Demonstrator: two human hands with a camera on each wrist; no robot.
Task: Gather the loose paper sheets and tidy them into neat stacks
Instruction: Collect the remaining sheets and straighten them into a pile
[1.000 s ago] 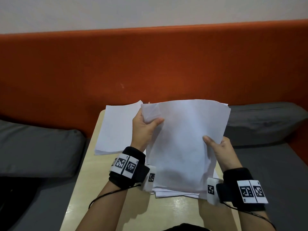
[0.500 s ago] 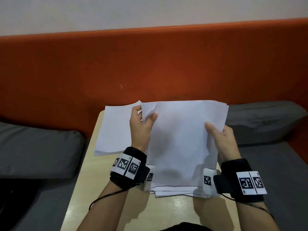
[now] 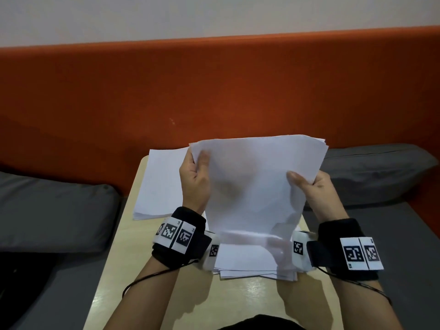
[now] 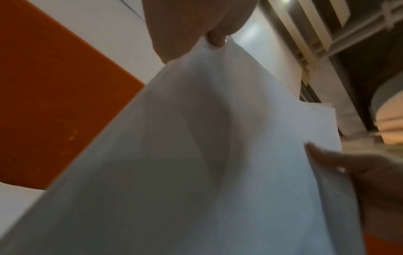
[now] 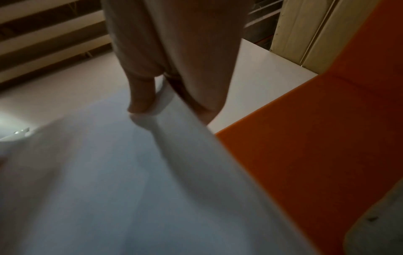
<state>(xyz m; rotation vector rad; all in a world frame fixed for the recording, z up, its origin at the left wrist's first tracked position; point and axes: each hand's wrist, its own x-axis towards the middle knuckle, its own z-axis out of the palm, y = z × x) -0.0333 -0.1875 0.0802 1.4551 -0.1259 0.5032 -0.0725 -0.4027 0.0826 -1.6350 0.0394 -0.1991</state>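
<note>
Paper sheets, white, loose bundle held upright over pale wooden table, both hands.

Left hand pinches bundle's far-left corner, thumb in front, fingers behind. Right hand grips right edge, thumb on near face. Bundle's lower edge blurred, just above untidy pile of white sheets lying at table's near side. Second stack of white paper lies flat at far left of table. Orange upholstered backrest behind; grey cushions left and right.
</note>
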